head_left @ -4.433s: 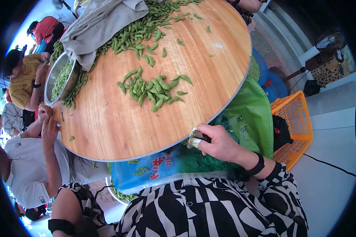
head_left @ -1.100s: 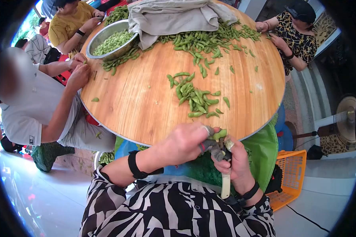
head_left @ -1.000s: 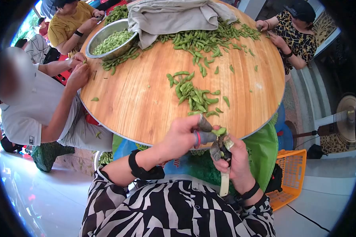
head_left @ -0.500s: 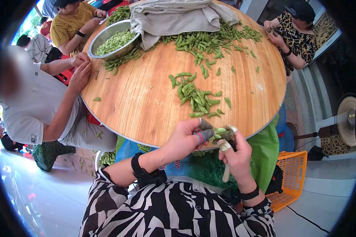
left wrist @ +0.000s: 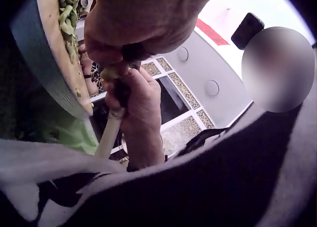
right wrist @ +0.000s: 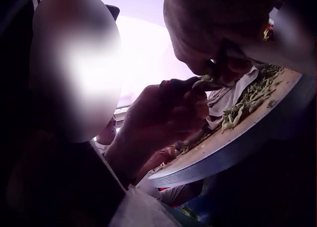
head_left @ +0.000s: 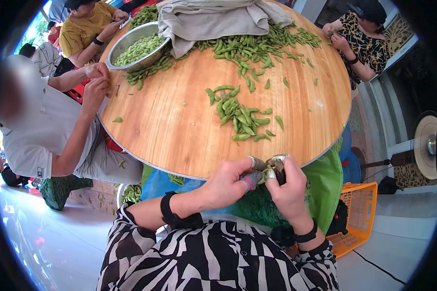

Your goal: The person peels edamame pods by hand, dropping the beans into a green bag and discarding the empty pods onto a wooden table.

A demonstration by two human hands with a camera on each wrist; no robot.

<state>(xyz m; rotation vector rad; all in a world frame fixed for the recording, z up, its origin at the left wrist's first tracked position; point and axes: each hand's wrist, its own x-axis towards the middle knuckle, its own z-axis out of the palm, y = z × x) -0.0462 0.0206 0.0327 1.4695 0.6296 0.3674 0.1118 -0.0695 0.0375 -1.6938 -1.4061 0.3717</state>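
In the head view my left hand [head_left: 228,183] pinches a green edamame pod [head_left: 267,174] between thumb and forefinger, just off the table's near edge. My right hand [head_left: 289,191] meets it there, thumb and forefinger at the same pod. Worn coverings wrap fingertips of both hands. From the left wrist, a slim tool with a pale handle [left wrist: 110,135] shows in the right hand's grip; its working end is hidden. The right wrist view shows the pod [right wrist: 200,82] between both hands. Ahead on the table lies a small heap of edamame pods [head_left: 240,116].
The round wooden table [head_left: 170,126] bears a larger pod pile [head_left: 257,48], a grey cloth [head_left: 213,22] and a metal colander [head_left: 136,48] of shelled beans. A green bag [head_left: 325,189] hangs below its edge, beside an orange crate [head_left: 357,213]. Other people sit around.
My left hand, earlier away from the table, now meets the right hand at a pod. The right hand has turned, taking the pale handle out of the head view. Pale beans showed half a second ago.
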